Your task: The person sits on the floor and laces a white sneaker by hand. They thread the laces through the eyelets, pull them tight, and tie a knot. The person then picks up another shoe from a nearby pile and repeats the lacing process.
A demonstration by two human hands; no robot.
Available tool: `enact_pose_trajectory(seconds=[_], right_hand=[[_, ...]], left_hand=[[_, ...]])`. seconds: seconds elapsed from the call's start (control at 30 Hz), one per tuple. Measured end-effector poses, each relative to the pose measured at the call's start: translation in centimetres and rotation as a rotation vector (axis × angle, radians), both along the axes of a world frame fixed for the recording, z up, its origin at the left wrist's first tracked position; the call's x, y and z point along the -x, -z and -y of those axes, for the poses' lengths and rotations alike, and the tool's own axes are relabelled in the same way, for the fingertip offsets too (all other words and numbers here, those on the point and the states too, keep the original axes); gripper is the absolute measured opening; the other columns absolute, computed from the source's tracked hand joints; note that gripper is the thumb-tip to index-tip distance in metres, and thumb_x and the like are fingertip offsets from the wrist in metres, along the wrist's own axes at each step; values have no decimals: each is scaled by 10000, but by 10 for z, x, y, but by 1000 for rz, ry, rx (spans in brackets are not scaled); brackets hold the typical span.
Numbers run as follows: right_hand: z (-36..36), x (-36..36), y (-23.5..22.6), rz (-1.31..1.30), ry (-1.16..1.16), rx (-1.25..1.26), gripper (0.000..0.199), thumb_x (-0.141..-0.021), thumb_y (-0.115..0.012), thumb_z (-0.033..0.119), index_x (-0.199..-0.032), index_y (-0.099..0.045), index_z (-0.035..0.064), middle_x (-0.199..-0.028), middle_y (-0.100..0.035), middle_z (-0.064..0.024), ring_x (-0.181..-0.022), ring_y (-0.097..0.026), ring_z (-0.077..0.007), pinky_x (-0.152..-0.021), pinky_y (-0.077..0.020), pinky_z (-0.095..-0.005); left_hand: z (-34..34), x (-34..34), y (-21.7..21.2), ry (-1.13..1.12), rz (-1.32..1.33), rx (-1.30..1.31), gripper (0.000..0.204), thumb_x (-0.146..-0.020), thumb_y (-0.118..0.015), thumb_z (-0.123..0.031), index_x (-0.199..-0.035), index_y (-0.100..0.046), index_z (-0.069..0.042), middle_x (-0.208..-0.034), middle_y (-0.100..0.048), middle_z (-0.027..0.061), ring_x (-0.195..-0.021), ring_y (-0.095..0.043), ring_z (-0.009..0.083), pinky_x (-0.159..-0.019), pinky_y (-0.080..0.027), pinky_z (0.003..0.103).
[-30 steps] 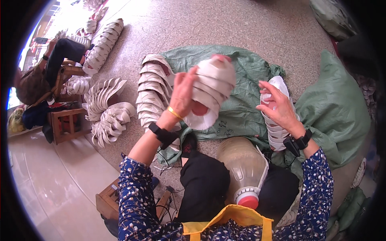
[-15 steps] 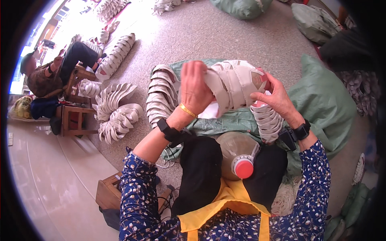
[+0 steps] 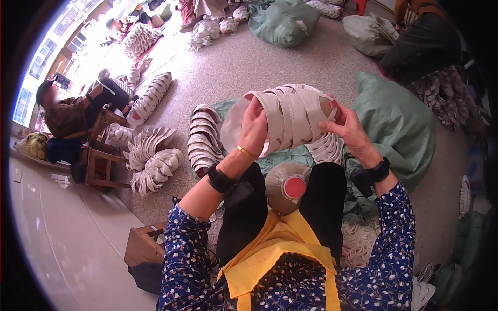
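Note:
Both my hands hold a nested stack of off-white strappy shoe uppers (image 3: 293, 115), raised above my knees. My left hand (image 3: 252, 129) grips its wide open end, the fingers reaching inside the opening and partly hidden. Around the narrower end, beside a reddish patch, close the thumb and fingers of my right hand (image 3: 348, 133). Between my thighs stands a large clear plastic jug (image 3: 279, 187) with a red cap. Another curved stack of uppers (image 3: 203, 140) lies left of my hands, and one more (image 3: 327, 147) shows partly beneath the held stack.
A large green sack (image 3: 394, 135) fills the floor at right. Several stacks of uppers (image 3: 155, 171) lie at left, near a wooden stool (image 3: 104, 166) and a seated person (image 3: 67, 111). Pale cords (image 3: 359, 241) are heaped by my right thigh. Another person (image 3: 425, 44) is at far right.
My left hand has moved from over the top of the open end to its near side, fingers now inside. The stack's opening shows more. The whole view has shifted, revealing more of the far room.

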State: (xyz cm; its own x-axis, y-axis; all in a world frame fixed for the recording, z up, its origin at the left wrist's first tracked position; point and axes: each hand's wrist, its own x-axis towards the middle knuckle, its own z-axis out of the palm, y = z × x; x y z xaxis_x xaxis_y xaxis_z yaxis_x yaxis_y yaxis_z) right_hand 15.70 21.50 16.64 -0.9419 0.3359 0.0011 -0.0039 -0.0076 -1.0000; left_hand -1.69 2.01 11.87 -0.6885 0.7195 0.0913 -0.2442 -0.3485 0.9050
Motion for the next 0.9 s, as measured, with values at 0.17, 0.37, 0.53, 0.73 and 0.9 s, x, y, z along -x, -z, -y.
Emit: enact_pose_trajectory(seconds=[0.17, 0.37, 0.53, 0.73, 0.9], right_hand=[[-2, -27, 1, -41, 1, 14, 781, -832, -837, 114, -1500, -456, -20, -1369, -613, -78, -1216, -594, -154, -1072, -457, -318], [1, -45, -9, -19, 3, -129, 586, -821, -850, 113, -1338, -605, -12, -1171, -690, -20, -1061, -624, -116, -980, -503, -313], [-4, -59, -37, -8, -13, -680, 543, -717, -878, 150, -1204, -680, 13, -1045, -714, -8, -925, -597, -112, -887, -494, -307], [23, -55, -39, -43, -149, -889, 553, -667, -869, 140, -1170, -676, 17, -972, -710, -107, -860, -655, -234, -840, -522, -364], [38, -43, 15, 5, -246, -1039, 605, -616, -867, 105, -1180, -653, 64, -1007, -685, -123, -1032, -630, -334, -1022, -421, -442]], left_hand=[[5, -25, -16, 166, 451, -101, 399, -1065, -466, -323, -1359, -558, -69, -1244, -684, 78, -1139, -660, 225, -1008, -516, 395], [11, -48, -20, 210, 267, -87, 449, -1047, -545, -197, -1467, -450, -68, -1400, -585, 103, -1255, -596, 258, -1051, -497, 433], [12, -63, 5, 408, 419, -274, 584, -983, -580, -38, -1529, -374, -64, -1481, -516, 121, -1368, -517, 298, -1162, -421, 478], [34, -87, 50, 570, 725, -256, 670, -884, -595, -74, -1523, -401, -13, -1517, -499, 164, -1395, -492, 342, -1173, -397, 520], [45, -101, 111, 336, 677, -157, 646, -863, -567, 75, -1493, -460, -21, -1480, -560, 122, -1384, -527, 285, -1186, -403, 426]])
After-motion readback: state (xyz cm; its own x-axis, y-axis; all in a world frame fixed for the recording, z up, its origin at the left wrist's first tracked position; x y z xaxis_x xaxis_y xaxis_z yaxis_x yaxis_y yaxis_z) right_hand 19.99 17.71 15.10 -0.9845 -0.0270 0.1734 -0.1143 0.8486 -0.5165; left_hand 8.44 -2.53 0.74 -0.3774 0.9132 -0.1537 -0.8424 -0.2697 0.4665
